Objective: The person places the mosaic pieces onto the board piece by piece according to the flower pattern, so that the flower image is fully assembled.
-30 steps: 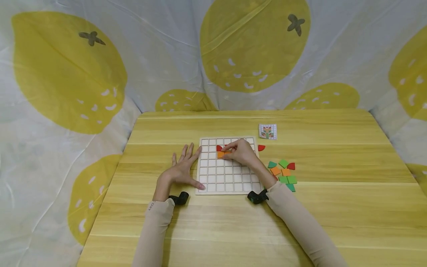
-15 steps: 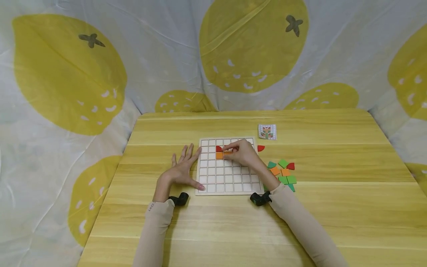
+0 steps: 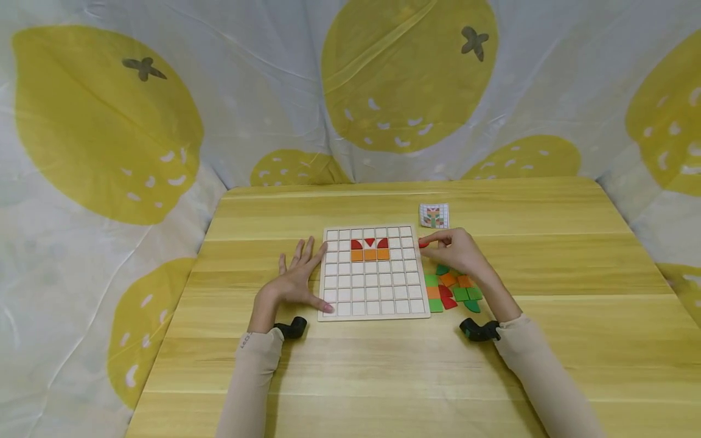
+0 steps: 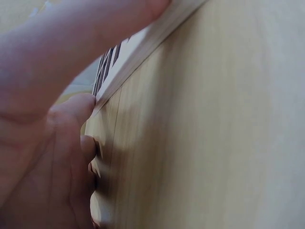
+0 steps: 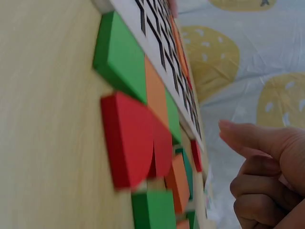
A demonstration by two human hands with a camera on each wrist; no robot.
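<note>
My left hand point(image 3: 298, 281) lies with spread fingers along the left edge of a wooden grid board point(image 3: 358, 295), its thumb on the lower left corner. Several tiles sit in the board's upper cells: red quarter-circles point(image 3: 383, 244) flank a red triangle point(image 3: 370, 242), above a row of orange squares point(image 3: 370, 255). My right hand point(image 3: 459, 249) is just right of the board, thumb and index finger extended around a red quarter-circle tile point(image 3: 423, 244). In the right wrist view that red tile point(image 5: 196, 155) rests on the table, apart from the visible fingertip; the other fingers curl.
Right of the board lie loose tiles: green squares point(image 3: 432, 280), an orange square point(image 3: 434, 292), red quarter-circles point(image 3: 449, 303) and dark green pieces point(image 3: 472, 306). A small pattern card point(image 3: 434, 216) lies behind them. Lemon-print cloth point(image 3: 285, 91) hangs behind the table.
My right hand has left the board's orange row and moved right to the red tile beside the board, uncovering the placed tiles. My left hand stays at the board's edge.
</note>
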